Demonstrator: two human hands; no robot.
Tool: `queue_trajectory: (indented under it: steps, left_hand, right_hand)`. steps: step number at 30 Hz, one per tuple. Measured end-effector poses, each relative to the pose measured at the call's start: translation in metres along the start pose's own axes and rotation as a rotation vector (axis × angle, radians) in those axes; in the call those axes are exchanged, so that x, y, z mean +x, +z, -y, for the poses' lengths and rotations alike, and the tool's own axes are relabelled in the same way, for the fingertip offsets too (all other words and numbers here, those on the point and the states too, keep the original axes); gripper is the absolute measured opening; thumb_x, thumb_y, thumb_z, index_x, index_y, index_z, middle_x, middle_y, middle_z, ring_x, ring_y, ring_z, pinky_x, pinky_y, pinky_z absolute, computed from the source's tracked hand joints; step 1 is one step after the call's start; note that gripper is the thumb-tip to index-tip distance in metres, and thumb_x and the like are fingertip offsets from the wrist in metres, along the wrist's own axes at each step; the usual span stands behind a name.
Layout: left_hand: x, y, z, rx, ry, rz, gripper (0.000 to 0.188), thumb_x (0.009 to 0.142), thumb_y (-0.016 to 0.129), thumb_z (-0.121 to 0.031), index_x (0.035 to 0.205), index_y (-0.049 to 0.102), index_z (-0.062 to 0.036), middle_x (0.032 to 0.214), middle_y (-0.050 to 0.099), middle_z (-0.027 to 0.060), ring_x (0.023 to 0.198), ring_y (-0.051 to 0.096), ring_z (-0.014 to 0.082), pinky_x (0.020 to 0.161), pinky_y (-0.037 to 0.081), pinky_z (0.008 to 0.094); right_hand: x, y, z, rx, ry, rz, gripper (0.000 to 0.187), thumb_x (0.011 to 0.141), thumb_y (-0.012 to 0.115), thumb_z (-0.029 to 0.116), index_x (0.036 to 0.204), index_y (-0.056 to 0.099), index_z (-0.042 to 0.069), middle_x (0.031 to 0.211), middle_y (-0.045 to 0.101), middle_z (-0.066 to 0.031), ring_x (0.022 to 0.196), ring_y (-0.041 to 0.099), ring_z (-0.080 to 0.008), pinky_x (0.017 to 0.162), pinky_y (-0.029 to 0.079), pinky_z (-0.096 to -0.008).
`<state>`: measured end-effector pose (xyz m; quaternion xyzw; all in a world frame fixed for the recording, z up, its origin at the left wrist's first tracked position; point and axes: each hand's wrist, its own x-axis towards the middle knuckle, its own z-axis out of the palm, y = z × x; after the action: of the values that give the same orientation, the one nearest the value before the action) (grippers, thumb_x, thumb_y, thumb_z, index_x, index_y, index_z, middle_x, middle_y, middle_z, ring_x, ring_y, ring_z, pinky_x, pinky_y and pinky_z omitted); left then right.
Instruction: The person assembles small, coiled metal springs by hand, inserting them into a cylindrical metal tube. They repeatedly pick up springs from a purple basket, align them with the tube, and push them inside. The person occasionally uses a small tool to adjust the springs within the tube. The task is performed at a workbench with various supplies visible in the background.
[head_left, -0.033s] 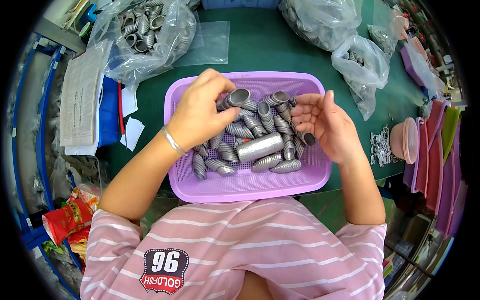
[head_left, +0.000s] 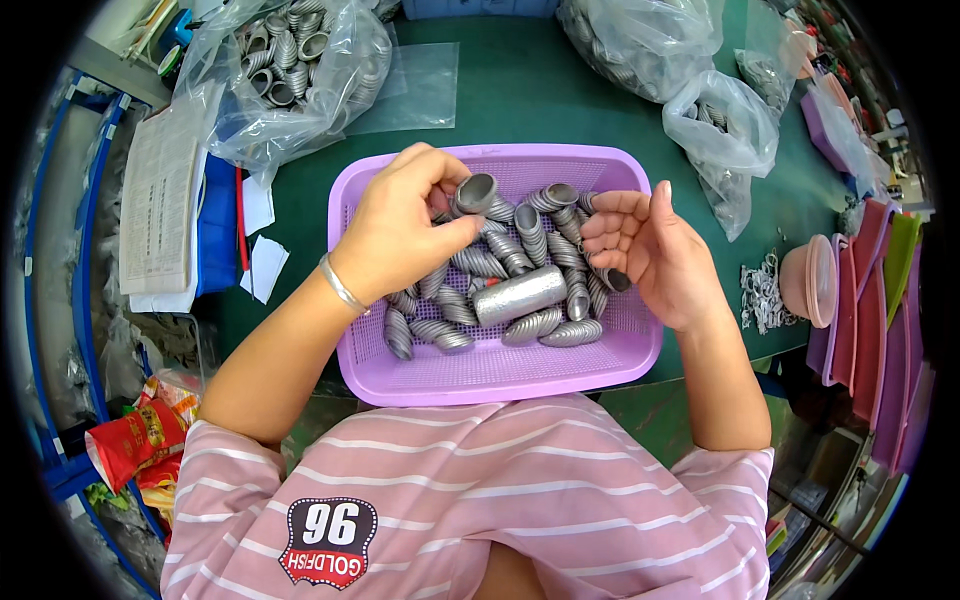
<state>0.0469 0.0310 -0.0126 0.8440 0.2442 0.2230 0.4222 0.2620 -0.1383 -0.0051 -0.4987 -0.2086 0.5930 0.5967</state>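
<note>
Grey metal tubes (head_left: 532, 232), ribbed with slanting grooves and open-mouthed, lie in one lavender basket (head_left: 500, 392), over a dozen but too overlapped to count exactly, around one smooth silver cylinder (head_left: 520, 296). Over the basket's far left part, the left hand (head_left: 398, 222), wrist bent inward, pinches one similar tube (head_left: 475, 194) with its mouth tilted upward, while the right hand (head_left: 650, 248) is cupped loosely open at the right, thumb up, holding nothing visible, its contact with nearby tubes unclear. Farther off, at least three clear plastic bags (head_left: 270, 140) sit on the green table (head_left: 540, 95).
</note>
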Motion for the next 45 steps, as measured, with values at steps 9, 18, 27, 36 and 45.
queue_trajectory:
  steps: [9, 18, 27, 36, 45]
  left_hand:
    - [-0.016, -0.013, -0.003, 0.125, -0.189, 0.130, 0.029, 0.077, 0.073, -0.009, 0.100, 0.058, 0.0008, 0.070, 0.063, 0.0114, 0.063, 0.063, 0.0227, 0.059, 0.050, 0.0330]
    - [-0.037, -0.019, 0.008, -0.189, -0.333, 0.003, 0.029, 0.079, 0.074, -0.005, 0.103, 0.058, 0.0034, 0.076, 0.066, 0.0087, 0.071, 0.065, 0.0104, 0.063, 0.052, 0.0252]
    - [-0.040, -0.026, -0.004, -0.322, -0.330, 0.183, 0.027, 0.081, 0.074, -0.004, 0.103, 0.059, 0.0023, 0.089, 0.066, 0.0044, 0.076, 0.063, 0.0084, 0.066, 0.052, 0.0225]
    - [-0.044, -0.027, -0.012, 0.022, 0.097, 0.170, 0.037, 0.078, 0.079, -0.025, 0.097, 0.060, 0.0002, 0.081, 0.061, 0.0097, 0.071, 0.063, 0.0202, 0.064, 0.049, 0.0299]
    - [-0.041, -0.017, -0.005, 0.262, 0.419, 0.115, 0.045, 0.075, 0.074, -0.045, 0.077, 0.057, -0.0038, 0.070, 0.057, 0.0105, 0.061, 0.058, 0.0292, 0.055, 0.046, 0.0377]
  right_hand:
    - [-0.005, 0.038, -0.030, -1.440, -0.460, 0.326, 0.045, 0.070, 0.079, 0.019, 0.107, 0.060, 0.005, 0.101, 0.055, -0.0120, 0.097, 0.053, -0.0321, 0.084, 0.043, -0.0421]
    - [0.005, 0.052, -0.052, -1.680, -0.534, 0.319, 0.047, 0.065, 0.081, 0.029, 0.102, 0.061, 0.007, 0.101, 0.053, -0.0097, 0.101, 0.051, -0.0283, 0.086, 0.040, -0.0417]
    - [0.025, 0.066, -0.036, -1.362, -0.755, 0.085, 0.062, 0.066, 0.081, 0.022, 0.116, 0.051, 0.002, 0.114, 0.054, -0.0161, 0.105, 0.051, -0.0360, 0.087, 0.040, -0.0456]
    - [0.026, 0.064, -0.028, -1.153, -0.613, 0.324, 0.036, 0.076, 0.076, 0.024, 0.099, 0.062, 0.001, 0.082, 0.063, -0.0148, 0.079, 0.060, -0.0336, 0.072, 0.045, -0.0429]
    - [0.028, 0.071, -0.024, -0.975, -0.398, 0.531, 0.044, 0.073, 0.080, 0.036, 0.090, 0.061, 0.001, 0.077, 0.061, -0.0164, 0.074, 0.061, -0.0332, 0.067, 0.047, -0.0406]
